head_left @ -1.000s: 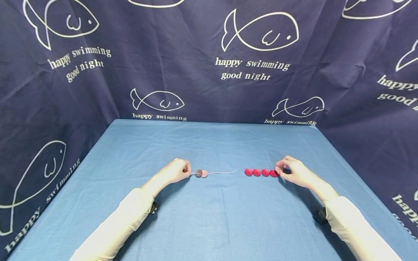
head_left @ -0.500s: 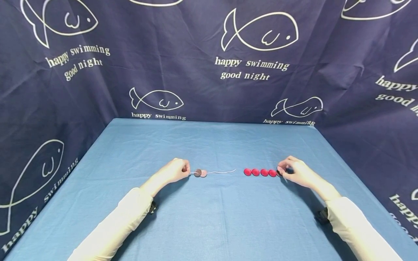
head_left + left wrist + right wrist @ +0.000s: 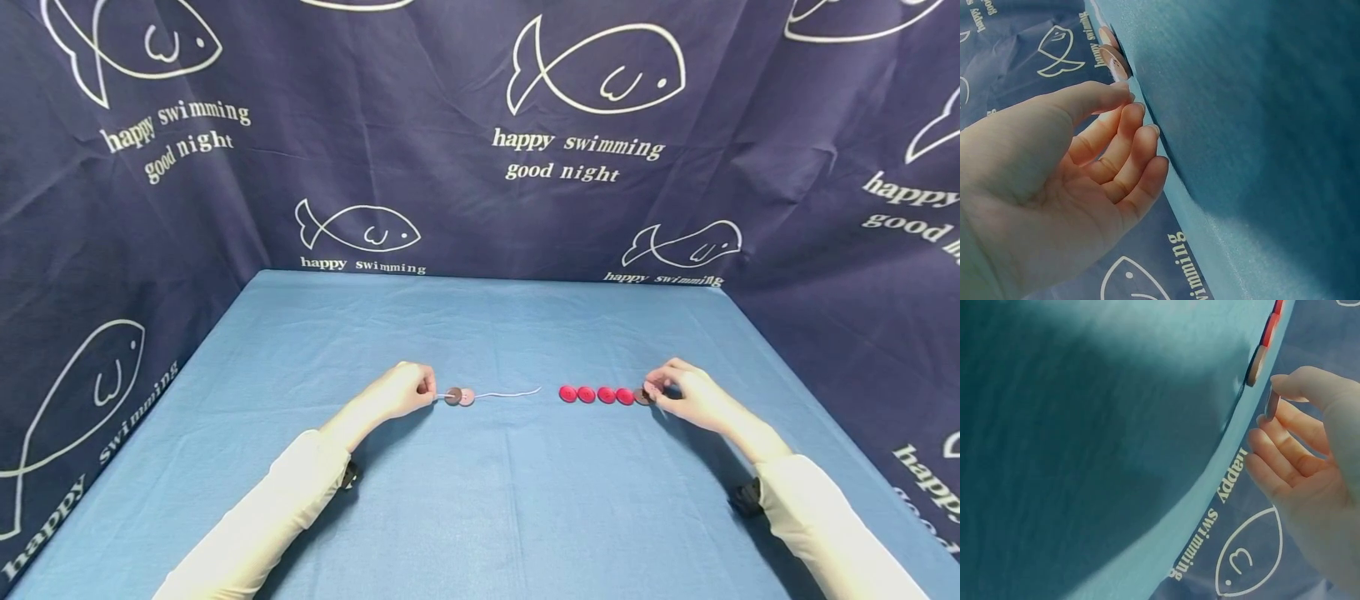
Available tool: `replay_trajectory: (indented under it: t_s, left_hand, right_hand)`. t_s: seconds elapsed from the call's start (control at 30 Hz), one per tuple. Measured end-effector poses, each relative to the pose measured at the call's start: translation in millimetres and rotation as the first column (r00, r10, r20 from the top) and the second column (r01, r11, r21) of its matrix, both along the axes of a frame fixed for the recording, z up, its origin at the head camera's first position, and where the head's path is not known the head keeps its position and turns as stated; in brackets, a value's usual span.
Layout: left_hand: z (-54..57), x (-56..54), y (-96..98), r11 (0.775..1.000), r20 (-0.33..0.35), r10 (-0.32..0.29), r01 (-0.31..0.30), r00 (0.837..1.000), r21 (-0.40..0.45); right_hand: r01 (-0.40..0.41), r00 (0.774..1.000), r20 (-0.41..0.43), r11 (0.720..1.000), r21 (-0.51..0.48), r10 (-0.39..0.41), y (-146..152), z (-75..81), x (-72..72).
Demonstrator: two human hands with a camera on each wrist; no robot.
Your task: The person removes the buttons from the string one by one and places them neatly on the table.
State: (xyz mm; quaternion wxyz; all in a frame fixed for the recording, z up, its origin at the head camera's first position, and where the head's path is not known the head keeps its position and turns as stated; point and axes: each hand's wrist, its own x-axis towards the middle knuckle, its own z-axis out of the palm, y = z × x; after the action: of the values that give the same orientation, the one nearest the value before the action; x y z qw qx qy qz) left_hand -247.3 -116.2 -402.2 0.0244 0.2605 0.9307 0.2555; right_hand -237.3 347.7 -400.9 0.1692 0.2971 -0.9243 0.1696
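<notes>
Nearest, pale sleeves (image 3: 258, 517) are seen over the blue cloth (image 3: 442, 525). In the middle, on the left, the string (image 3: 510, 395) is pinched by the left hand (image 3: 405, 390), with a brown button (image 3: 453, 396) and a pink button (image 3: 467, 397) set along it; on the right, another button (image 3: 1272, 404) is pinched by the right hand (image 3: 686, 396), just beside a row of four red buttons (image 3: 587, 394) and one brown, and a fish curtain (image 3: 450, 167) is hung at the far side.

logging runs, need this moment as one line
left hand: pinches thin white string | right hand: holds round pink button | in row: four round red buttons, round brown button
</notes>
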Motion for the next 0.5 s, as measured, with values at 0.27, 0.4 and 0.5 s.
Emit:
replay_trajectory:
  t_s: [0.27, 0.4, 0.5]
  left_hand:
    - [0.0, 0.3, -0.7, 1.0, 0.002, 0.002, -0.002, 1.0, 0.0]
    - [0.0, 0.3, -0.7, 1.0, 0.003, 0.0, 0.0, 1.0, -0.001]
    - [-0.5, 0.2, -0.5, 1.0, 0.0, -0.004, 0.004, 1.0, 0.001]
  right_hand:
    - [0.034, 0.999, 0.023, 0.999, 0.0, -0.034, 5.7, 4.4, 2.4]
    - [0.041, 0.998, 0.038, 0.999, 0.002, -0.041, 6.7, 5.8, 3.7]
    - [0.049, 0.998, 0.048, 0.999, 0.003, -0.049, 7.5, 5.9, 4.7]
